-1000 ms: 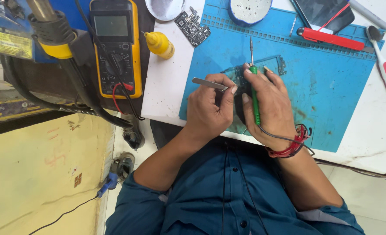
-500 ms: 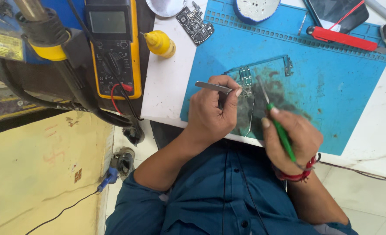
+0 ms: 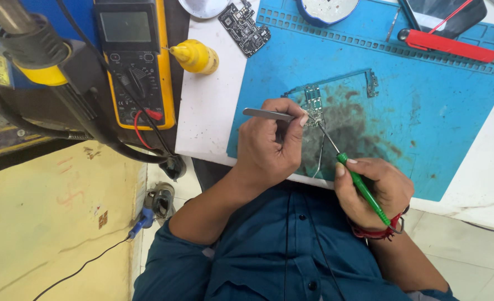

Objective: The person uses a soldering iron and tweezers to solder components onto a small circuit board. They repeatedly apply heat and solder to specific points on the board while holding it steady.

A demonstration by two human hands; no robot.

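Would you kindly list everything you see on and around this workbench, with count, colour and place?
circuit board: 1, teal, on the mat, under the tool tips
tweezers: 1, silver, left hand
screwdriver: 1, green handle, right hand
mat: 1, blue, on the white bench
small board: 1, black, top of bench
multimeter: 1, yellow and black, left of the bench
squeeze bottle: 1, yellow, beside the multimeter
red tool: 1, red, top right
left hand: 1, grips tweezers
right hand: 1, grips screwdriver

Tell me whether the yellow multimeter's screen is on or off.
Apparently off: the multimeter screen is blank grey, no digits showing.
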